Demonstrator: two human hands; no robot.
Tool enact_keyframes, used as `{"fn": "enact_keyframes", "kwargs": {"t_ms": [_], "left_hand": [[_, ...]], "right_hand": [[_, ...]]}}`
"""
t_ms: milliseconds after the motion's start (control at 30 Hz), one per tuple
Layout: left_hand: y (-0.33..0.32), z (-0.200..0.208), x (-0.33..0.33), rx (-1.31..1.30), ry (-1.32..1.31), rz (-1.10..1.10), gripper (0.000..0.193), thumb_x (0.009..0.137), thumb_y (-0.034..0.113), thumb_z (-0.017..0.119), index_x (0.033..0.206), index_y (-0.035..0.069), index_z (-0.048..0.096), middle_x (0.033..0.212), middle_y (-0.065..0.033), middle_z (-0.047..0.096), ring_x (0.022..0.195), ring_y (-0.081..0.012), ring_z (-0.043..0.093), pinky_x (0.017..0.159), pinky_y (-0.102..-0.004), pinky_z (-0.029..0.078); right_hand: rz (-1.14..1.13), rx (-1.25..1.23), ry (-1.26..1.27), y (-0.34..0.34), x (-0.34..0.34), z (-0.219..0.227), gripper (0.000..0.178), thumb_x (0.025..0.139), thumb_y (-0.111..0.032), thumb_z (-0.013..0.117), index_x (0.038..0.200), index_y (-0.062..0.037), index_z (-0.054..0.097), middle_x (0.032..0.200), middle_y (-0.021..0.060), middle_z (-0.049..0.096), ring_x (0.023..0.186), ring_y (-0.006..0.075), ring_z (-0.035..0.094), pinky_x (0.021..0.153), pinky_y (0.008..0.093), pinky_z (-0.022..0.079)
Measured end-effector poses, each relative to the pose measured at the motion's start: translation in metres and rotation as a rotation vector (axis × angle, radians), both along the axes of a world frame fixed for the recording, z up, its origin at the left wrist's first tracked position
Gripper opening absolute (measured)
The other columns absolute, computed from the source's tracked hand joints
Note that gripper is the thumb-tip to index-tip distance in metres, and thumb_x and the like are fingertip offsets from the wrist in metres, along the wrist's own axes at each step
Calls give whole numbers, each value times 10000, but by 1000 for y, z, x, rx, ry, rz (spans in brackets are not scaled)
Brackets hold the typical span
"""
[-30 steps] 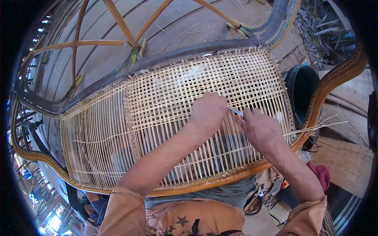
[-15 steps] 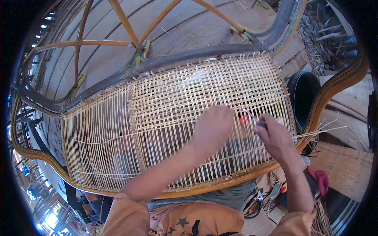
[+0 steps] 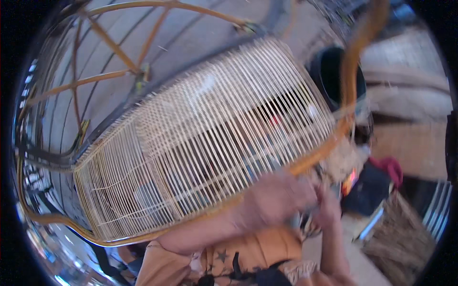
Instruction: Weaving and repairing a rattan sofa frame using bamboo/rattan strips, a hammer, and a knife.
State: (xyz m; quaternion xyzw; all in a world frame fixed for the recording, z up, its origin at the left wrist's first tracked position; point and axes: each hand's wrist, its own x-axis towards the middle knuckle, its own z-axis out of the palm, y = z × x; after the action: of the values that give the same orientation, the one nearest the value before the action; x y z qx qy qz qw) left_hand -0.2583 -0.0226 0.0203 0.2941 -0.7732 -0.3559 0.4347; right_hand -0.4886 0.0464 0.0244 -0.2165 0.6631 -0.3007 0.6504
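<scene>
A woven cane panel (image 3: 200,138) is seen in the middle of the picture, set inside a curved wooden frame (image 3: 334,138) of orange-brown colour. The panel lies above and to the left of both hands. Its long axis runs on a diagonal, from the lower left of the picture up to the upper right. The many thin cane strands are laid across this axis, and they run from the upper left down toward the lower right edge, where the hands are.

The left hand (image 3: 274,200) is found at the lower right edge of the panel, just at the frame. It is much blurred, so it cannot be told whether its fingers are closed on a strand or are only laid against the edge. The right hand (image 3: 329,209) is placed just beside the left one, a little to the right and below the frame. It is blurred too, and its grip cannot be told either. Whether something is held between the two hands cannot be made out.

A dark round bucket (image 3: 334,76) is seen behind the upper right end of the panel. A red cloth (image 3: 389,167) lies to the right of the hands, on the ground. Orange sleeves (image 3: 257,252) are visible at the lower edge.
</scene>
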Motion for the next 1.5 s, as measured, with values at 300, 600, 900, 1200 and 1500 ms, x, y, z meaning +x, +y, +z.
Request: {"fn": "enact_keyframes", "kwargs": {"t_ms": [300, 600, 900, 1200, 1500], "left_hand": [[-52, -7, 77, 462, 482, 707, 348, 964, 261, 542, 1193, 17, 447, 997, -89, 625, 920, -152, 579, 892, -309, 445], [-94, -16, 74, 666, 577, 598, 434, 835, 92, 708, 1203, 50, 480, 963, -36, 622, 874, -106, 585, 808, -255, 497], [-123, -48, 72, 929, 536, 458, 171, 835, 148, 714, 951, 64, 621, 776, 25, 602, 609, -34, 529, 532, -177, 442], [-136, -70, 75, 1060, 513, 378, 190, 843, 177, 713, 945, 52, 611, 770, 13, 596, 587, -32, 515, 518, -169, 436], [-131, -71, 84, 1041, 488, 412, 207, 842, 193, 721, 945, 44, 620, 800, 1, 610, 607, -35, 542, 523, -175, 457]], "right_hand": [[586, -36, 973, 95, -67, -89, 286, 853, -221, 616, 984, 25, 551, 893, 240, 606, 843, 389, 593, 747, 438, 461], [-8, -2, 718, 85, -59, -76, 395, 919, -60, 466, 1312, -16, 468, 982, 68, 610, 799, 176, 575, 702, 311, 461], [987, -131, 598, -162, -10, 61, 367, 791, -172, 670, 1112, -10, 595, 675, 42, 560, 575, 138, 530, 549, 288, 428], [1518, -293, 695, -236, 48, 31, 199, 819, -224, 654, 958, -82, 644, 708, 154, 595, 678, 343, 602, 620, 410, 467], [1688, -334, 669, -251, 71, 14, 200, 836, -282, 637, 908, -96, 639, 712, 137, 603, 711, 341, 611, 635, 445, 467]]}}
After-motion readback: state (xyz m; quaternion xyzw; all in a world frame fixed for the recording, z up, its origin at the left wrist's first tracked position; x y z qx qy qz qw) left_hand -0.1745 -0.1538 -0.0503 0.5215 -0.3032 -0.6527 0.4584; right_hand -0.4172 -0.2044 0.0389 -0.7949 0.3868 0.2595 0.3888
